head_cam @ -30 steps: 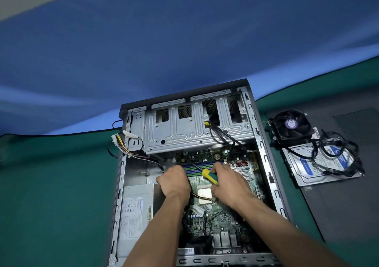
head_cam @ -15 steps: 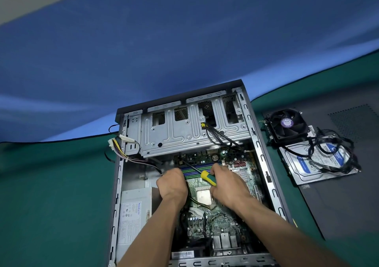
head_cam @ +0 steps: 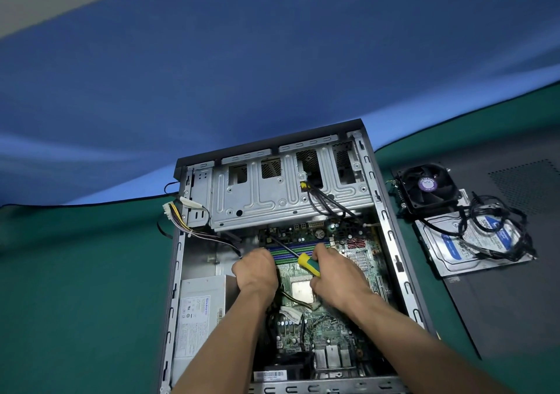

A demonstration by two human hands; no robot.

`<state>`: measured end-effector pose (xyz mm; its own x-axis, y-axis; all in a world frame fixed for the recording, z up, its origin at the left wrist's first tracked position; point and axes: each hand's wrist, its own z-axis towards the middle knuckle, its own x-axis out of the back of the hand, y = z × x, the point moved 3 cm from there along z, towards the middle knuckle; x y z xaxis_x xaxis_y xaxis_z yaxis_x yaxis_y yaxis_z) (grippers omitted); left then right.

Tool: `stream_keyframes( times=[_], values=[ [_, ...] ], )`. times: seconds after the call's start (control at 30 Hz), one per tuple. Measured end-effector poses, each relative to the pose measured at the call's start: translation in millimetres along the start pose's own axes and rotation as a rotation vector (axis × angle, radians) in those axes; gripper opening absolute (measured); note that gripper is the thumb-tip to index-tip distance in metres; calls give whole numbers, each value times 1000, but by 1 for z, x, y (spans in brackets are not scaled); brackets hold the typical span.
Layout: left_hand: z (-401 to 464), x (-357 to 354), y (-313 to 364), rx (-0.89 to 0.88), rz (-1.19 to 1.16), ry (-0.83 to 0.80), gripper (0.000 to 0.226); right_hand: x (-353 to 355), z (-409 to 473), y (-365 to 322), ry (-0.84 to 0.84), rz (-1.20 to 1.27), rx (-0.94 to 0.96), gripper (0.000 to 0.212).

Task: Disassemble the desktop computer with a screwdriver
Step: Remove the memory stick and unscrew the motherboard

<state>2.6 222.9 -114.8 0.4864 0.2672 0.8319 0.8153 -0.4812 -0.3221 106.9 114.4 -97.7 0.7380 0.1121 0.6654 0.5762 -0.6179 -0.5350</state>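
Desk: green mat (head_cam: 75, 287) across the lower frame; blue backdrop (head_cam: 272, 60) fills the upper half.
Computer case (head_cam: 391, 242): centre to lower centre, side panel off, lying flat on the desk.
Drive cage (head_cam: 272, 202): bare grey metal, at the case's upper end.
Circuit board (head_cam: 327, 330): green, exposed in the case's lower right part.
Power supply (head_cam: 200, 312): grey box with a label, lower left inside the case.
Screwdriver (head_cam: 308, 264): yellow-and-green handle, shaft slanting up-left over the memory slots (head_cam: 291, 249); tip near the board's upper left corner.
Right hand (head_cam: 339, 275): grip curled round the screwdriver handle.
Left hand (head_cam: 257, 271): fist-like, knuckles up, just left of the slots; what its grip pinches cannot be told.
Fan (head_cam: 427, 186): black, right of the case.
Hard drive (head_cam: 472, 242): below the fan, black cables (head_cam: 500, 218) lying over it.
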Motion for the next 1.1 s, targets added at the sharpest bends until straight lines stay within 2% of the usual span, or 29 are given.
stream_keyframes(
  times=[0.17, 0.5, 0.73, 1.1],
  values=[
    [0, 2, 0, 5, -1, -19, 29, -1, -1, 0, -8, -4, 5, 39],
    [-5, -1, 2, 22, 5, 69, 31, -2, -2, 1, -2, 15, 7, 41],
    [3, 6, -3, 36, -56, -43, 31, -4, 0, 2, 3, 35, -4, 40],
    [-7, 12, -1, -43, 30, -21, 26, -6, 3, 4, 21, 4, -6, 42]
  ],
)
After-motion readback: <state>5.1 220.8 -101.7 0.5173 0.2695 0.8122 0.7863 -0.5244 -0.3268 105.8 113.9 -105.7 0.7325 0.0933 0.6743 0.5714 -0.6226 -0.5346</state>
